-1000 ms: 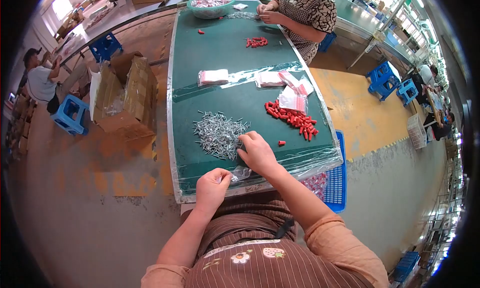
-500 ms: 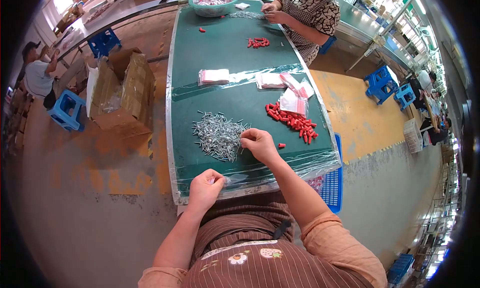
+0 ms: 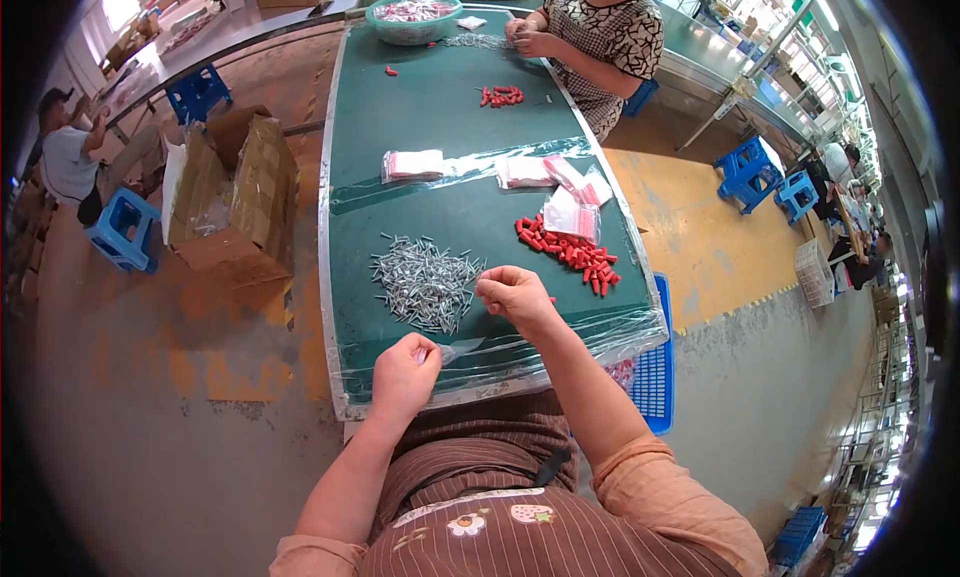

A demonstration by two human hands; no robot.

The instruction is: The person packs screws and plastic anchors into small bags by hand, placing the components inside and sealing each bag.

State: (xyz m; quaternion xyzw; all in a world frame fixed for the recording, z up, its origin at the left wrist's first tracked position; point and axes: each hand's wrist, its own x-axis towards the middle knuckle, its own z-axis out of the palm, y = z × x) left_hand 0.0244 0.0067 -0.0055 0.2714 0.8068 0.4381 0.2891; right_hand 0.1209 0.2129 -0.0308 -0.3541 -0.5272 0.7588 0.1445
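My left hand is closed at the table's near edge on a small clear plastic bag, most of it hidden in the fist. Fingers pinched together, my right hand hovers at the right edge of a pile of small silver screws. Whatever lies between those fingertips is too small or hidden to make out. Beyond the right hand is a heap of red plastic plugs. One loose red plug shows partly behind the right wrist. Flat bags with red stripes overlap the heap.
More bag stacks lie across the green table. At the far end, a person works with both hands near a green basin. A cardboard box stands left; a blue crate sits below the right edge.
The whole view has shifted slightly. My right hand has drawn a little back from the screws and now covers more of the loose red plug. The left hand keeps hold of the bag.
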